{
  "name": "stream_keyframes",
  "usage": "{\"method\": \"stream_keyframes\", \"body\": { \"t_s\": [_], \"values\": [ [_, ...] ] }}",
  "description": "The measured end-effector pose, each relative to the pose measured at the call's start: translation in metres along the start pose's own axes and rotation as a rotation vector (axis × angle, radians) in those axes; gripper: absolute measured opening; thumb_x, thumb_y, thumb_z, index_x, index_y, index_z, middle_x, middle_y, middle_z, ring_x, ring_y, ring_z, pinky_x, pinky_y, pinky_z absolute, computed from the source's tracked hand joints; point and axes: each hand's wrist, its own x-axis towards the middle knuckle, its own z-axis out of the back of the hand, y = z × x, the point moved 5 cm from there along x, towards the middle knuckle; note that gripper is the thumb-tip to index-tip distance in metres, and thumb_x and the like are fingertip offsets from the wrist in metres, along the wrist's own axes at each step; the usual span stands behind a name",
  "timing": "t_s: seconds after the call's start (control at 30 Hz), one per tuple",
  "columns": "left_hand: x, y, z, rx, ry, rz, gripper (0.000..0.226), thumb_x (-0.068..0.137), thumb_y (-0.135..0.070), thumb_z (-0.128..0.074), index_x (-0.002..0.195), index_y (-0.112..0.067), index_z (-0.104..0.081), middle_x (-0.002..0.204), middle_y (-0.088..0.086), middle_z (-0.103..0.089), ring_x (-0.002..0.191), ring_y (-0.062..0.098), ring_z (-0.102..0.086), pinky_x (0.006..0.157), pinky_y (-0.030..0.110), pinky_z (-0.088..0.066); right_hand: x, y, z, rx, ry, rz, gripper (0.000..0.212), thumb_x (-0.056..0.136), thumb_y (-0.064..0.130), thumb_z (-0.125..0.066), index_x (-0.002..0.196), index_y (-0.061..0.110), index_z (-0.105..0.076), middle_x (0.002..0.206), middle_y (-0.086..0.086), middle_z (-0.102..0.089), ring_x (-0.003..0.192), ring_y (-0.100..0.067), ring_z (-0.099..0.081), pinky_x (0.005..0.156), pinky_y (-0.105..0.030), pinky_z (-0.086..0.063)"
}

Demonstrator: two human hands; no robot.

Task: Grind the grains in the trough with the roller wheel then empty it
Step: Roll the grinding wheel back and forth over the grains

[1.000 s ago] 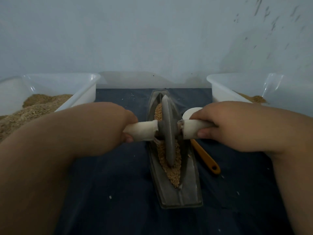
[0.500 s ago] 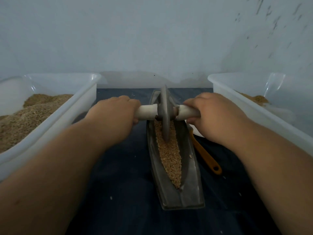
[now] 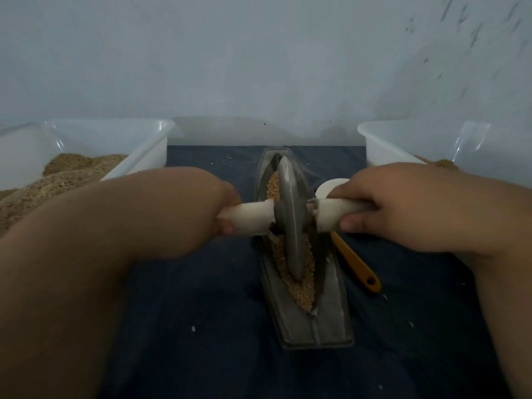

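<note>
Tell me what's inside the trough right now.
Tan grains lie along the groove of the trough, with the roller wheel standing upright in them. The left hand and right hand grip its white handles. Grain under the wheel's rim and the groove's floor are covered.

Left hand (image 3: 198, 208): blurred; fingertips mostly out of sight round the left handle of the wheel (image 3: 290, 220).
Right hand (image 3: 403, 208): covered the outer end of the right handle; its forearm was cut off by the picture's edges.
Wheel rim: lower edge was sunk in the grains (image 3: 302, 277), so contact with the trough (image 3: 316, 321) was hidden.
Scoop (image 3: 355, 264): neck hidden behind the right handle.
Left tub (image 3: 138, 145): cut off at the left edge; near part behind the forearm.
Right tub (image 3: 383, 145): cut off at the right edge; contents mostly hidden.
Specks (image 3: 193, 328) on the worktop (image 3: 201, 283): too small to identify.
</note>
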Motion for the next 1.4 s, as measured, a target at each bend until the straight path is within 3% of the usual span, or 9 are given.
{"method": "stream_keyframes", "body": {
  "t_s": [0.07, 0.23, 0.33, 0.6, 0.77, 0.9, 1.0, 1.2, 1.4],
  "values": [
    [0.014, 0.006, -0.006, -0.043, -0.08, 0.022, 0.015, 0.094, -0.04, -0.052, 0.108, -0.038, -0.056, 0.098, -0.009, -0.062, 0.088, 0.012, -0.058, 0.082, 0.036, -0.048, 0.014, -0.007, -0.007, 0.012, -0.084, -0.018, 0.016, 0.088, 0.047, -0.06, 0.103, 0.042, -0.063, 0.082, 0.014, -0.058, 0.076, -0.003, -0.053, 0.063, -0.024, -0.038],
    [0.04, 0.011, -0.014, -0.128, -0.374, 0.145, 0.019, 0.096, -0.024, -0.049, 0.113, -0.03, -0.055, 0.101, -0.001, -0.057, 0.088, 0.022, -0.056, 0.08, 0.04, -0.048, 0.044, -0.024, -0.029, -0.028, -0.37, -0.136, 0.044, 0.089, 0.034, -0.065, 0.132, 0.032, -0.057, 0.114, -0.002, -0.061, 0.106, -0.026, -0.055, 0.09, -0.044, -0.046],
    [0.04, 0.01, -0.015, -0.124, -0.464, 0.138, 0.027, 0.096, -0.026, -0.05, 0.123, -0.027, -0.054, 0.112, 0.0, -0.058, 0.099, 0.025, -0.057, 0.086, 0.04, -0.045, 0.046, -0.026, -0.03, -0.028, -0.457, -0.136, 0.054, 0.09, 0.037, -0.064, 0.141, 0.03, -0.049, 0.125, -0.002, -0.058, 0.113, -0.026, -0.052, 0.094, -0.043, -0.044],
    [0.009, 0.007, 0.003, -0.029, -0.156, 0.012, 0.032, 0.087, -0.051, -0.056, 0.117, -0.041, -0.057, 0.101, -0.014, -0.057, 0.093, 0.008, -0.055, 0.083, 0.032, -0.046, 0.01, -0.007, -0.007, -0.034, -0.077, -0.007, 0.019, 0.09, 0.049, -0.057, 0.107, 0.042, -0.061, 0.085, 0.013, -0.056, 0.077, -0.004, -0.054, 0.071, -0.028, -0.047],
    [-0.016, 0.001, 0.017, -0.053, -0.055, -0.016, 0.029, 0.081, -0.062, -0.054, 0.109, -0.056, -0.049, 0.092, -0.03, -0.05, 0.079, -0.016, -0.042, 0.058, 0.008, -0.028, -0.015, 0.003, 0.006, -0.039, 0.176, -0.039, 0.046, 0.076, 0.062, -0.038, 0.106, 0.036, -0.06, 0.095, 0.009, -0.064, 0.086, -0.007, -0.06, 0.082, -0.033, -0.05],
    [-0.008, 0.004, 0.009, -0.072, -0.016, -0.031, 0.013, 0.087, -0.055, -0.055, 0.099, -0.051, -0.053, 0.09, -0.026, -0.054, 0.084, -0.009, -0.049, 0.063, 0.007, -0.033, -0.009, 0.01, 0.004, -0.019, 0.104, -0.018, 0.026, 0.087, 0.055, -0.044, 0.098, 0.037, -0.06, 0.087, 0.011, -0.06, 0.081, -0.004, -0.057, 0.074, -0.026, -0.046],
    [0.013, 0.009, -0.003, -0.1, -0.095, -0.002, 0.01, 0.093, -0.042, -0.054, 0.102, -0.042, -0.059, 0.094, -0.013, -0.062, 0.086, 0.004, -0.056, 0.076, 0.027, -0.045, 0.007, 0.005, -0.003, 0.005, -0.01, -0.052, 0.006, 0.096, 0.041, -0.051, 0.095, 0.04, -0.056, 0.085, 0.011, -0.058, 0.077, -0.003, -0.053, 0.063, -0.024, -0.038],
    [0.038, 0.011, -0.013, -0.169, -0.426, 0.115, 0.024, 0.095, -0.025, -0.051, 0.117, -0.031, -0.057, 0.107, -0.002, -0.059, 0.094, 0.021, -0.056, 0.083, 0.041, -0.048, 0.039, -0.011, -0.018, -0.021, -0.218, -0.182, 0.027, 0.098, 0.033, -0.053, 0.124, 0.027, -0.059, 0.107, -0.002, -0.059, 0.099, -0.022, -0.056, 0.086, -0.037, -0.045],
    [0.028, 0.012, -0.008, -0.11, -0.327, 0.069, 0.025, 0.089, -0.039, -0.059, 0.115, -0.038, -0.057, 0.103, -0.009, -0.057, 0.095, 0.016, -0.056, 0.084, 0.038, -0.048, 0.021, -0.009, -0.012, -0.024, -0.247, -0.09, 0.029, 0.09, 0.046, -0.059, 0.119, 0.037, -0.06, 0.101, 0.009, -0.058, 0.092, -0.013, -0.056, 0.079, -0.035, -0.047]
  ]
}}
